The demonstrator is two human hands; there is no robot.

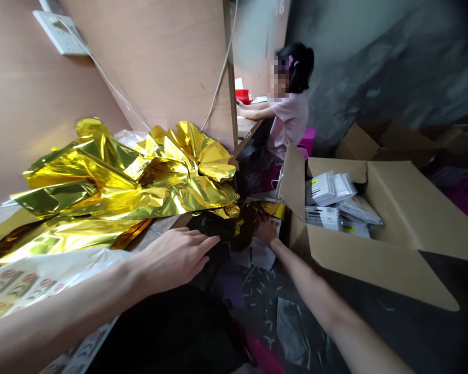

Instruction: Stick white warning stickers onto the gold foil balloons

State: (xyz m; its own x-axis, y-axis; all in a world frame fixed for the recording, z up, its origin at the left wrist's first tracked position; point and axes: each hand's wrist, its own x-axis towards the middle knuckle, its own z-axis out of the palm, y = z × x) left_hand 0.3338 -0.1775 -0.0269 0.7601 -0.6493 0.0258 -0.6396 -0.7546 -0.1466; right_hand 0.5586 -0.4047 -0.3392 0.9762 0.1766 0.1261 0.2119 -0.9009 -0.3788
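- Gold foil (171, 200) lies crumpled across the worktop (158, 226), its right end drooping past the edge; that overhang's weight could drag more of the pile off.
- Right hand (265, 228) reaches down at the drooping end; whether it grips, I cannot tell. A sharp pull might tear or crease such thin film.
- Left hand (185, 254) is loosely spread, nothing visible in it, so sliding foil might go unchecked.
- Cardboard box (366, 259) flaps nearby could snag it.

Right hand (265, 229) dim and blurry
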